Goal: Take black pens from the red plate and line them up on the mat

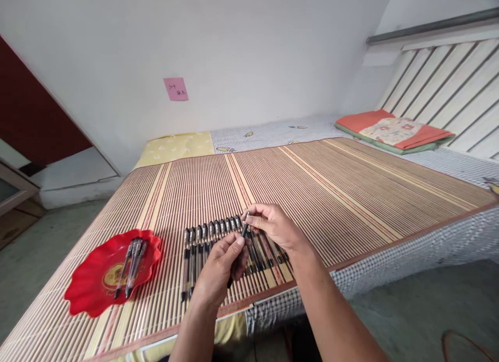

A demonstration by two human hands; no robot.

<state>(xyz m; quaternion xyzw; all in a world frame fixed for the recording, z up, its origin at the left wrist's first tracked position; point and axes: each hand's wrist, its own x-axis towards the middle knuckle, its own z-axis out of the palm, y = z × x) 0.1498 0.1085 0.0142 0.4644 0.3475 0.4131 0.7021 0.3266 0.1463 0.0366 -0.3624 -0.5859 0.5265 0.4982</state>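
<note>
Both hands meet over a row of black pens (pixel 202 237) laid side by side on a striped bamboo mat (pixel 335 190). My left hand (pixel 220 268) grips the barrel of one black pen (pixel 244 230), fingers curled round it. My right hand (pixel 273 224) pinches the top end of that same pen, near its cap. The pen is tilted, raised just above the row. Part of the row is hidden under both hands.
A red scalloped plate (pixel 93 294) at the left holds several more pens (pixel 132 266). The mat covers a bed whose front edge (pixel 351 271) runs below my wrists. An orange and green pillow (pixel 393 130) lies at the far right. A pink note (pixel 175 89) sticks to the wall.
</note>
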